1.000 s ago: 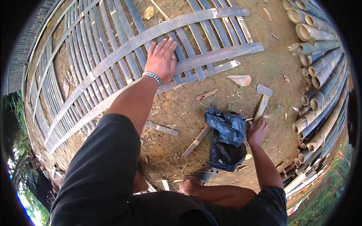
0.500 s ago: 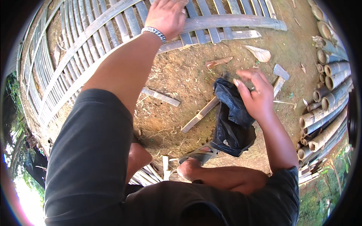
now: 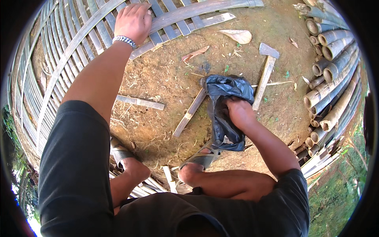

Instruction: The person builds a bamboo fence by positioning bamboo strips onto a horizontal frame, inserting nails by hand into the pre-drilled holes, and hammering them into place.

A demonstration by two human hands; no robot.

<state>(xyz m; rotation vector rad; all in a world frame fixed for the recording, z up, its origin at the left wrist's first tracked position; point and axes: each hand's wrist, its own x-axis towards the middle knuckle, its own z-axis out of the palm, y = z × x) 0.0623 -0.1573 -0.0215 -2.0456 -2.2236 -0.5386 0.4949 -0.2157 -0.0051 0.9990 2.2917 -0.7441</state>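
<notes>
My left hand (image 3: 133,20) lies flat on the woven bamboo panel (image 3: 67,47), fingers (image 3: 136,7) spread across its slats, well apart from the black plastic bag (image 3: 225,106). The bag sits crumpled on the bare dirt ground (image 3: 166,75). My right hand (image 3: 239,113) digs into the bag, and I cannot tell how its fingers stand inside the folds. A hammer (image 3: 265,73) lies just beside the bag, with stacked bamboo poles (image 3: 331,79) beyond it.

Bright daylight, soft shadows under body; sharp centre, strong fisheye bending, black vignette at rim.
</notes>
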